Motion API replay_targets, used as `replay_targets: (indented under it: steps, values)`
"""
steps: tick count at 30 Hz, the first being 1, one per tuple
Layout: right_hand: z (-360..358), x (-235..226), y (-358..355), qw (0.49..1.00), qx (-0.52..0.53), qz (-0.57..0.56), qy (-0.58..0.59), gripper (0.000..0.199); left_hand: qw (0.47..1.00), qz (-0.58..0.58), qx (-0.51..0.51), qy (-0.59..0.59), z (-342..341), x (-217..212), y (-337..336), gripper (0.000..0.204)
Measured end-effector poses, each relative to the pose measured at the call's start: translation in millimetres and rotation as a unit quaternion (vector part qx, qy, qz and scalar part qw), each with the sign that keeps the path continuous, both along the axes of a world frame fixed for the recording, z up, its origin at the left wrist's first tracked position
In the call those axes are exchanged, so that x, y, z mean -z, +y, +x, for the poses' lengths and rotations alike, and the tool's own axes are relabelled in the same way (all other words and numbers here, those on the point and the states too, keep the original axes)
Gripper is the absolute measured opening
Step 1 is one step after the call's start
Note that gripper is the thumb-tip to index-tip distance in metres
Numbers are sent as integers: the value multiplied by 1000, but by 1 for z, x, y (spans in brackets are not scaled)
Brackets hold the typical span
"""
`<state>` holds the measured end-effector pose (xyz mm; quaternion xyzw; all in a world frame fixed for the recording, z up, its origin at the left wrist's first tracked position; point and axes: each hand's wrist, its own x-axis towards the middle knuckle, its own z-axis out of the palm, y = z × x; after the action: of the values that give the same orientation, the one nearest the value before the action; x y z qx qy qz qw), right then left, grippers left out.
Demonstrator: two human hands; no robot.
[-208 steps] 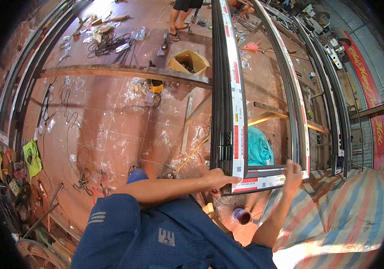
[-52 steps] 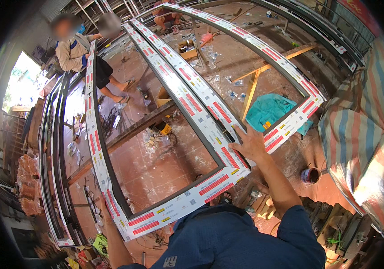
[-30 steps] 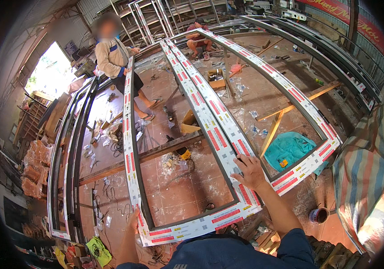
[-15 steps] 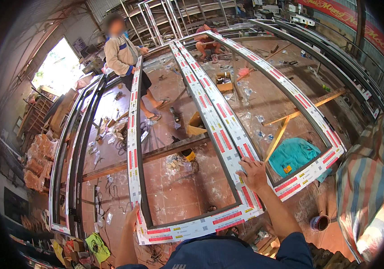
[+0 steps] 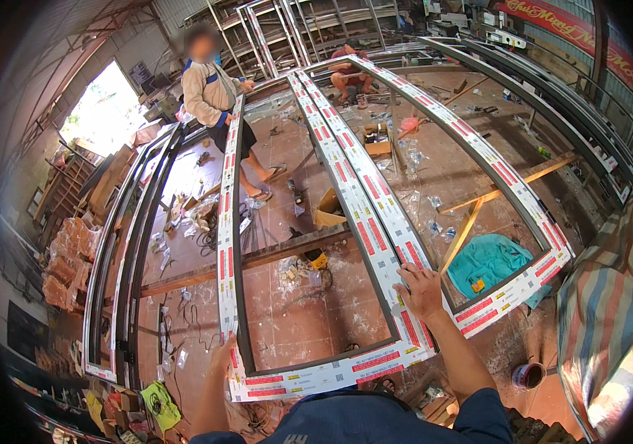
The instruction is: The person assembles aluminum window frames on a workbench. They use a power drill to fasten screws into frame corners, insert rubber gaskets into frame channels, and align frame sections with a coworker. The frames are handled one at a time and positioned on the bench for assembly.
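Note:
A long dark metal frame [image 5: 322, 376], like a door or window sash, stretches away from me, its faces covered in white protective film with red labels. My left hand [image 5: 220, 362] grips its near left corner from the outside, fingers partly hidden by the edge. My right hand [image 5: 421, 294] is curled over its right side bar, at the seam with a second filmed frame [image 5: 479, 314] lying alongside. At the far end, a co-worker in a beige jacket [image 5: 204, 92] stands with hands on the first frame's left corner.
A wooden beam [image 5: 287, 250] runs below the frames. More dark frames stand at left [image 5: 133, 296] and right [image 5: 546, 118]. Teal cloth [image 5: 485, 259], a paint can [image 5: 529, 374], striped sheeting [image 5: 605, 296] and cardboard boxes [image 5: 329, 207] lie around. Another person [image 5: 349, 70] crouches at the back.
The whole view has shifted slightly, with far things now a little further right. Both my hands keep their places on the frame, and the co-worker still holds the far end.

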<state>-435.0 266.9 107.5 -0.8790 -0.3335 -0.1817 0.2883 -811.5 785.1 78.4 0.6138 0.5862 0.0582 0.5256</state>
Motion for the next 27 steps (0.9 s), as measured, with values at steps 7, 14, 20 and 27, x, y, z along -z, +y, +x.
replay_targets:
  steps: [7, 14, 20, 27]
  values:
    - [2, -1, -6, 1000, 6, -1, 18, 37, 1000, 21, 4, 8, 7, 13, -4, 67]
    - [2, 1, -4, 1000, -1, 13, 26, 34, 999, 4, -16, -29, 2, 31, 4, 69]
    - [3, 5, -3, 999, -7, 11, 44, 35, 999, -22, -20, -38, 0, 28, 3, 68]
    - [1, 1, -4, 999, -1, -13, 42, 56, 999, 35, 7, -37, -2, 27, -1, 70]
